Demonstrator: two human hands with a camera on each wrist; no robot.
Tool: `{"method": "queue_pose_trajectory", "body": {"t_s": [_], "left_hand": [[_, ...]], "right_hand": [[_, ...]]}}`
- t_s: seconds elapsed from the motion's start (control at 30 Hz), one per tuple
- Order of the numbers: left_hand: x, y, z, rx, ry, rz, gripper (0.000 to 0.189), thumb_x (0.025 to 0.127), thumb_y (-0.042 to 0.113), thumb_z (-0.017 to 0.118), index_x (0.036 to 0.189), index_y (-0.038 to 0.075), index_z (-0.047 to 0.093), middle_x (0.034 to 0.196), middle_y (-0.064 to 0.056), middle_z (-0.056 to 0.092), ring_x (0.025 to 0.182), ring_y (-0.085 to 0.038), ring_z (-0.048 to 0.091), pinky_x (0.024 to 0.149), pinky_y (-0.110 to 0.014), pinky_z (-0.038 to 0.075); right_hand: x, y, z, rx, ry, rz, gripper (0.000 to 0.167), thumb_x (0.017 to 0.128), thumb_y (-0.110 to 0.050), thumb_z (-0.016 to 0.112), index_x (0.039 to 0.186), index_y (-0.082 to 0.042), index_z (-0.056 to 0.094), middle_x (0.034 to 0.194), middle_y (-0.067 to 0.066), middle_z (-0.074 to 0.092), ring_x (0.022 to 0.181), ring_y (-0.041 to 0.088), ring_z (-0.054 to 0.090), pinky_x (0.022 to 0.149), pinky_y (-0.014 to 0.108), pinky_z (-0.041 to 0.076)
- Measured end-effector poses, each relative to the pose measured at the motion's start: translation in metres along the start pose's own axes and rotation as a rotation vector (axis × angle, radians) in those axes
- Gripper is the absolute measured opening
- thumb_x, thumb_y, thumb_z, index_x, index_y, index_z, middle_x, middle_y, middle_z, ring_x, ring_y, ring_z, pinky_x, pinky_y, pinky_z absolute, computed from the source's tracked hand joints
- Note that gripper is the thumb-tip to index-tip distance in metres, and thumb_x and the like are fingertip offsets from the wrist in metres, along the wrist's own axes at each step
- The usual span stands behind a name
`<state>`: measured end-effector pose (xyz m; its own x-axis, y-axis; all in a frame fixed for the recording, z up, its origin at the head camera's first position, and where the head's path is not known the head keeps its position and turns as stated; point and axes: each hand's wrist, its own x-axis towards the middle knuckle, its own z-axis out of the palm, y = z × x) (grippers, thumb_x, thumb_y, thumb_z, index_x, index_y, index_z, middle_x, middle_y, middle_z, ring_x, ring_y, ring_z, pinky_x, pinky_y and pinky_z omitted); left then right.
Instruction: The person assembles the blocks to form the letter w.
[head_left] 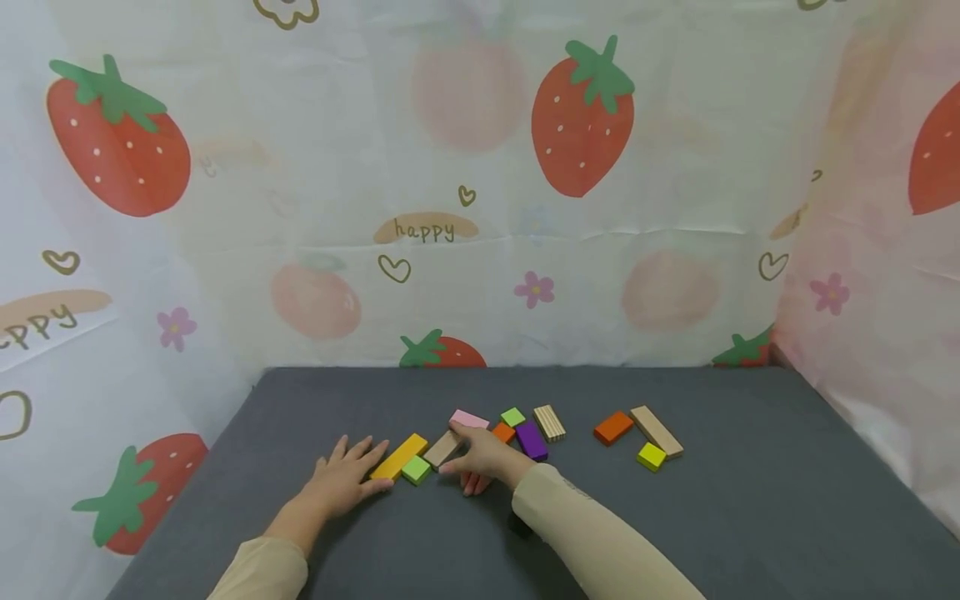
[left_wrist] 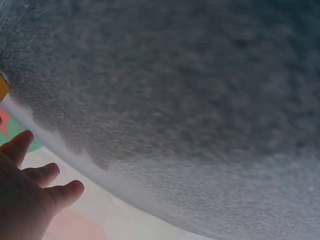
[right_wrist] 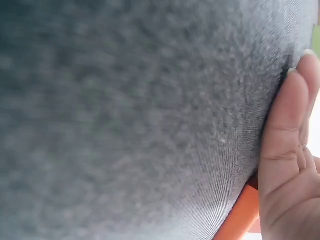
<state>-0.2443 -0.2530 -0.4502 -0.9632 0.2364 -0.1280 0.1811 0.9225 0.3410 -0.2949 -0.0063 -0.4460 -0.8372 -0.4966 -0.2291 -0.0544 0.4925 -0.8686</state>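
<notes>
The amber block [head_left: 399,457] was long, flat-sided and plain, lying aslant on the left of the grey table [head_left: 750,517]. Beside it lay a green cube [head_left: 416,470], and next to that a short tan block [head_left: 441,450] with a pale wood face, partly covered at its right end.

The left hand [head_left: 337,479] was loose, its fingers spread and nearly straight, the amber block lying between forefinger and thumb. The right hand [head_left: 483,458] was over the right end of the short tan block, thumb and forefinger apart; whether it gripped the block could not be told.

Eleven blocks showed: one amber, two green, two tan, two orange, and one each of pink, purple, striped and yellow. The pink block [head_left: 470,418], second green block [head_left: 513,417], nearer orange block [head_left: 504,432], purple block [head_left: 532,441] and striped block [head_left: 550,423] clustered around the right hand's far side. Well to the right sat the other orange block [head_left: 613,427], long tan block [head_left: 657,432] and yellow cube [head_left: 651,456].
</notes>
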Motion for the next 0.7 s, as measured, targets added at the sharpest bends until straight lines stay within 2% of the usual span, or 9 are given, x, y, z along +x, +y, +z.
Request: {"method": "queue_pose_trajectory", "body": {"t_s": [0.2, 0.43, 0.7], "left_hand": [[0.002, 0.004, 0.000, -0.006, -0.010, -0.004, 0.070, 0.093, 0.048, 0.058, 0.146, 0.005, 0.043, 0.151, -0.025, 0.032, 0.139, -0.056, 0.012, 0.100, -0.076, 0.014], [-0.001, 0.010, -0.004, -0.005, -0.017, -0.004, 0.065, 0.094, 0.045, 0.059, 0.143, 0.004, 0.048, 0.150, -0.026, 0.034, 0.139, -0.055, 0.013, 0.100, -0.076, 0.015], [0.000, 0.014, -0.002, 0.023, 0.019, -0.023, 0.059, 0.093, 0.040, 0.063, 0.137, 0.002, 0.055, 0.148, -0.025, 0.037, 0.140, -0.052, 0.016, 0.101, -0.074, 0.017]], "right_hand": [[0.003, -0.003, 0.000, -0.018, 0.000, 0.038, 0.082, 0.088, -0.018, 0.074, 0.154, -0.009, 0.026, 0.052, 0.009, 0.059, 0.038, 0.012, 0.053, 0.043, 0.030, 0.051], [0.013, -0.005, 0.004, -0.078, 0.002, 0.078, 0.083, 0.086, -0.022, 0.076, 0.154, -0.011, 0.028, 0.050, 0.009, 0.057, 0.035, 0.014, 0.052, 0.038, 0.028, 0.047], [0.014, -0.002, 0.003, -0.140, 0.001, 0.048, 0.084, 0.085, -0.024, 0.078, 0.153, -0.009, 0.031, 0.052, 0.010, 0.059, 0.035, 0.015, 0.051, 0.037, 0.028, 0.045]]}}
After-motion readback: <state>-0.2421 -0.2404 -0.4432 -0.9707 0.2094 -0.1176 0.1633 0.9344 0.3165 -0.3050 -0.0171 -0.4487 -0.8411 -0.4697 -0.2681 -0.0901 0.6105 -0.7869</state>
